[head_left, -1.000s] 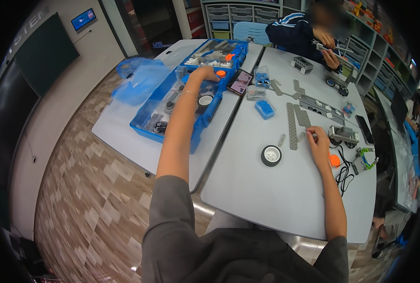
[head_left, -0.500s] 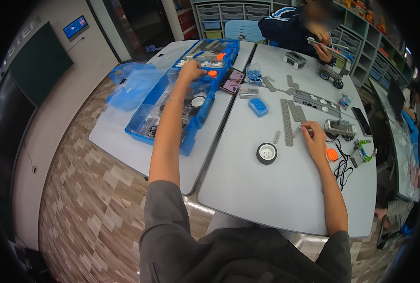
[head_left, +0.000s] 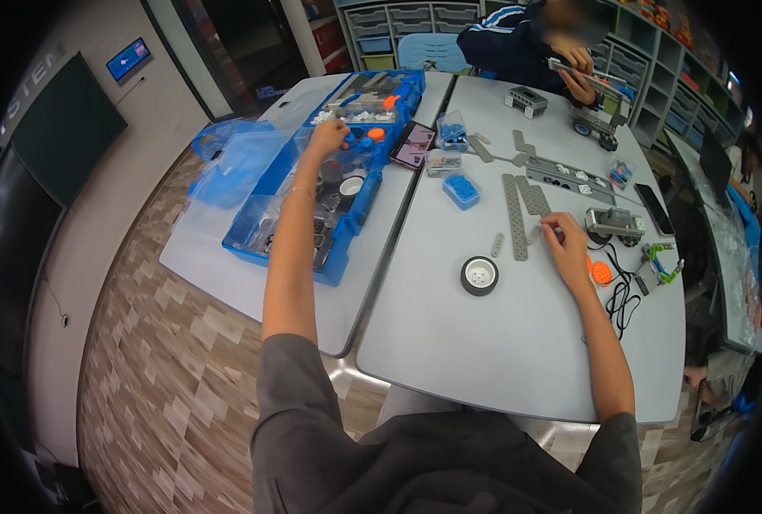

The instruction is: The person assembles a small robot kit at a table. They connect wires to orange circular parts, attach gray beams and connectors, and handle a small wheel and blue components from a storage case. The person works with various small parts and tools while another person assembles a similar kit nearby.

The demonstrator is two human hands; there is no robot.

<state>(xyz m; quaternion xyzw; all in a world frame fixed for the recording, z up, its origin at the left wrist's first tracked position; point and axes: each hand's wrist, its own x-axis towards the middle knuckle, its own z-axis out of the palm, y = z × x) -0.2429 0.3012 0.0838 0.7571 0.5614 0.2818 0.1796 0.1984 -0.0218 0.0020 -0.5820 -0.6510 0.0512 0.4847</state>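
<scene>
My left hand (head_left: 328, 135) reaches into the far part of a long blue parts box (head_left: 329, 176) holding small white, grey and orange pieces; its fingers curl down among them, and I cannot see whether they hold one. My right hand (head_left: 563, 241) rests on the grey table (head_left: 484, 343), fingertips pinched on a small grey piece next to a long perforated grey strip (head_left: 513, 215). A black wheel with a white hub (head_left: 479, 276) lies just left of that hand.
A phone (head_left: 412, 143), small clear tubs of blue parts (head_left: 461, 189), more grey strips, a grey motor block (head_left: 615, 224), orange gears (head_left: 600, 272) and black cables lie around. A blue box lid (head_left: 231, 158) sits left. A person in dark blue (head_left: 518, 47) works opposite.
My left hand has moved farther up the blue box, from near the white round part to the far compartments. My right hand has stayed by the grey strip.
</scene>
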